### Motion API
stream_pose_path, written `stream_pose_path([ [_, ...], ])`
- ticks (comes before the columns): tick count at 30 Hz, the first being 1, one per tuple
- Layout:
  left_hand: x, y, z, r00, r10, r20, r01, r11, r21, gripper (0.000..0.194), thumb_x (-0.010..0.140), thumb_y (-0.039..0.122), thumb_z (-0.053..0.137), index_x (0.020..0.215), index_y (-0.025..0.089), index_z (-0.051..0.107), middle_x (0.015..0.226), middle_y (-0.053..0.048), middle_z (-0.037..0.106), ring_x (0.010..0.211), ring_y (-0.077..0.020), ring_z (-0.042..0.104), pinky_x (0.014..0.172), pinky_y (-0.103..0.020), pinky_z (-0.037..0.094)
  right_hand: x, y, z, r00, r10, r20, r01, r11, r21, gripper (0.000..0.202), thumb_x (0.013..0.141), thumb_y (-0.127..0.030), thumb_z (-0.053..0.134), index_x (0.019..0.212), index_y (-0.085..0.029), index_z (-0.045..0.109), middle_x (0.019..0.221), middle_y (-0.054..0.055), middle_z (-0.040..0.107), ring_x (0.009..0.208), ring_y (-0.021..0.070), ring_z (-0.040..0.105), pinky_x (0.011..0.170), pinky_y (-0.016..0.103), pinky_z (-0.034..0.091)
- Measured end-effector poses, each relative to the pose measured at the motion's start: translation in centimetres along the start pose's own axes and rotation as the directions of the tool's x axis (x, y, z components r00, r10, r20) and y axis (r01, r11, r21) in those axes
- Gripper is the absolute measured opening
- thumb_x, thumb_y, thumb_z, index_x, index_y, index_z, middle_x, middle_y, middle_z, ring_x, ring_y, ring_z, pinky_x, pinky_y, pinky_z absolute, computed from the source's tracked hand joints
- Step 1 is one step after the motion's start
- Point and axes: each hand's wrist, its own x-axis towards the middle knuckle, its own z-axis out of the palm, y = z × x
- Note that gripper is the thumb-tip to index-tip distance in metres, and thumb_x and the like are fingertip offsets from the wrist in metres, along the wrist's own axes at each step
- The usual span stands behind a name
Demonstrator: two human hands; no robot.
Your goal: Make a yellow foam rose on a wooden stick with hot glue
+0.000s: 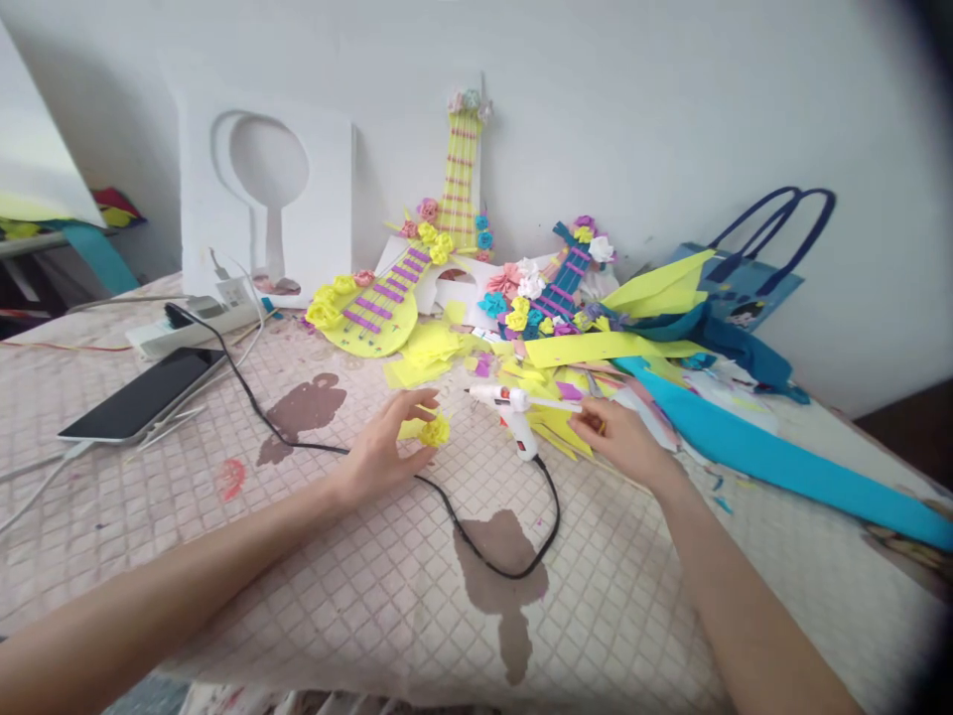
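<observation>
My left hand (385,437) has its thumb and fingers apart around a yellow paper flower (434,429), without visibly closing on it. To the right, a white glue gun (515,409) points its nozzle left, with its handle toward me. A pale glue stick (555,404) juts from the gun's back end. My right hand (621,435) is closed, its fingertips pinching the stick's outer end. The gun's black cord (513,574) loops over the table and passes under my left forearm.
Flower-decorated paper guitars (376,316) lean at the wall beside a white foam board (332,199) with a guitar-shaped cutout. Yellow scraps (432,348), a blue strip (745,452) and a blue bag (766,283) lie right of centre. A phone (141,394) and power strip (190,328) are left.
</observation>
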Motion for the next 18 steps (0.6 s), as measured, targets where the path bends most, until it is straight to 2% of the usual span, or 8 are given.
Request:
stream_pose_path([
  [3, 0.0, 0.0, 0.2, 1.0, 0.016, 0.02, -0.016, 1.0, -0.013, 0.055, 0.076, 0.014, 0.059, 0.126, 0.022, 0.038, 0.11, -0.008, 0.058, 0.095, -0.0178, 0.062, 0.091, -0.038, 0.048, -0.2, 0.3, -0.3, 0.987, -0.008, 0.158, 0.026, 0.993, -0.114, 0.009, 0.076, -0.024, 0.05, 0.069, -0.02, 0.054, 0.069, 0.0, 0.062, 0.064, 0.0143, 0.055, 0.058, 0.025, 0.037],
  [6, -0.1, -0.1, 0.3, 0.999, 0.024, 0.024, -0.024, 1.0, -0.008, 0.055, 0.075, 0.012, 0.059, 0.126, 0.022, 0.039, 0.109, -0.007, 0.058, 0.097, -0.0183, 0.061, 0.092, -0.038, 0.047, -0.4, 0.6, -0.3, 0.977, 0.029, 0.21, 0.013, 0.98, -0.198, 0.004, 0.073, -0.02, 0.051, 0.07, -0.02, 0.054, 0.072, 0.001, 0.062, 0.066, 0.0141, 0.055, 0.057, 0.024, 0.035],
  [10, 0.0, 0.0, 0.2, 0.999, 0.047, 0.025, -0.046, 0.999, -0.027, 0.058, 0.074, 0.01, 0.06, 0.126, 0.021, 0.038, 0.109, -0.008, 0.057, 0.096, -0.0174, 0.06, 0.092, -0.038, 0.047, -0.4, 1.6, -0.2, 0.94, 0.086, 0.332, 0.009, 0.961, -0.276, 0.006, 0.072, -0.019, 0.052, 0.067, -0.021, 0.051, 0.067, 0.0, 0.06, 0.061, 0.0136, 0.053, 0.052, 0.025, 0.03],
  [15, 0.0, 0.0, 0.2, 0.996, 0.049, 0.07, -0.045, 0.997, -0.058, 0.058, 0.074, 0.011, 0.059, 0.128, 0.021, 0.038, 0.11, -0.008, 0.056, 0.096, -0.0176, 0.06, 0.092, -0.038, 0.047, -0.9, 2.2, -0.7, 0.947, 0.024, 0.321, 0.074, 0.954, -0.29, 0.009, 0.076, -0.02, 0.049, 0.067, -0.021, 0.048, 0.067, 0.0, 0.058, 0.061, 0.0143, 0.053, 0.052, 0.026, 0.029],
  [18, -0.1, -0.1, 0.3, 0.994, 0.053, 0.099, -0.047, 0.997, -0.066, 0.059, 0.075, 0.011, 0.059, 0.128, 0.021, 0.037, 0.11, -0.008, 0.056, 0.097, -0.0178, 0.06, 0.092, -0.039, 0.048, -1.5, 1.4, -1.9, 0.94, -0.036, 0.34, 0.111, 0.972, -0.205, 0.008, 0.079, -0.022, 0.049, 0.071, -0.022, 0.047, 0.065, -0.002, 0.057, 0.06, 0.0141, 0.053, 0.054, 0.026, 0.032],
])
